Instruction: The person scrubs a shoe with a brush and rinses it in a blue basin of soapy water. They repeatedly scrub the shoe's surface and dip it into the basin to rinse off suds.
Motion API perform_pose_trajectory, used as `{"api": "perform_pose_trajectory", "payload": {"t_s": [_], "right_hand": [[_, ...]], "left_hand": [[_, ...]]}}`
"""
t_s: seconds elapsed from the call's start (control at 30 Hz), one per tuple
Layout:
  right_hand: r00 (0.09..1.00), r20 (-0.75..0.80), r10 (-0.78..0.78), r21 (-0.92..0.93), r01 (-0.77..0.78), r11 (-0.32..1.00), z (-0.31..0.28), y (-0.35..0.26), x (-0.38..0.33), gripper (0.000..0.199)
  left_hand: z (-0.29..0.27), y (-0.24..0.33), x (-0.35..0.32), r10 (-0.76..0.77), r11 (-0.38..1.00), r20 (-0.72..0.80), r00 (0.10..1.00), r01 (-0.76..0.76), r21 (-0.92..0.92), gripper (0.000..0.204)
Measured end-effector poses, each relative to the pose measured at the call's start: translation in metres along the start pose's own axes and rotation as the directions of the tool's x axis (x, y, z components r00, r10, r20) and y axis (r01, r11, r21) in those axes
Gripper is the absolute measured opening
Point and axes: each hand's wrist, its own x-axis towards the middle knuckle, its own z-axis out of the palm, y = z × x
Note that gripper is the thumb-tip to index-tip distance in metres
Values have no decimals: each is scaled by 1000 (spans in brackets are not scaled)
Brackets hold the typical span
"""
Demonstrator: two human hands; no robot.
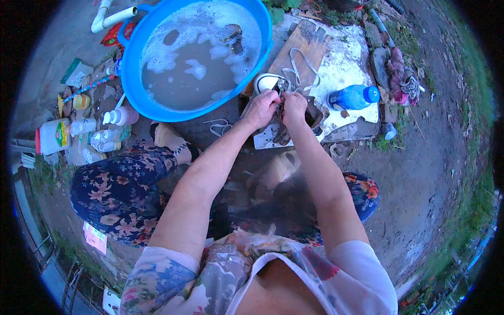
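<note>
A sneaker with a white toe cap (268, 82) and a dark upper lies on a wooden board, its toe pointing away from me. Both my hands meet over its lacing. My left hand (262, 109) is closed, fingertips pinching at the lace area. Right beside it, my right hand (294, 107) is also closed in a pinch there. A long pale shoelace (301, 54) loops from the shoe across the wooden board (310, 39). What exactly lies between my fingertips is partly hidden by the hands.
A large blue basin (128, 65) of sudsy grey water stands at the left, dark items in it. A blue bottle (353, 97) lies on a white slab (344, 68). Another pale lace (218, 127) is near my foot. Several bottles and a white jug (52, 136) stand far left.
</note>
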Motion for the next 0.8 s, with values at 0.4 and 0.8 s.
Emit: {"api": "perform_pose_trajectory", "payload": {"t_s": [0.4,0.8], "right_hand": [[921,298,-252,-298,341,892,-7,-8,1,18],[905,250,343,-35,-346,938,-4,-25,3,24]], "left_hand": [[-8,-11,-3,12,998,31,999,-10,-55,12],[-7,-21,-2,37,990,57,998,-29,-139,11]]}}
